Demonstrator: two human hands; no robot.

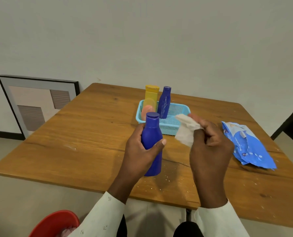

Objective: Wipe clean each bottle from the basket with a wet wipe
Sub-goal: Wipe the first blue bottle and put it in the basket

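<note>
Two hands work above a brown wooden surface as a person in pale sleeves prepares to clean a dark blue plastic bottle with a round cap. The left hand grasps this bottle around its middle, thumb across the front, holding it upright with its long axis vertical and its base just above or resting on the surface; which of the two cannot be told. Just to the right, the right hand pinches a crumpled white wet wipe, which hangs between the hands, close to the bottle's shoulder but apart from it. The wiping hand likely needs only a short sideways move to the left to meet the bottle, and nothing stands in that gap. Behind the hands sits a light blue perforated plastic basket holding a yellow flat-topped bottle, a second dark blue bottle and a peach-coloured container, all seemingly awaiting their turn. A blue crinkled wet-wipe packet lies to the right, and a red plastic bin shows at the lower left.
</note>
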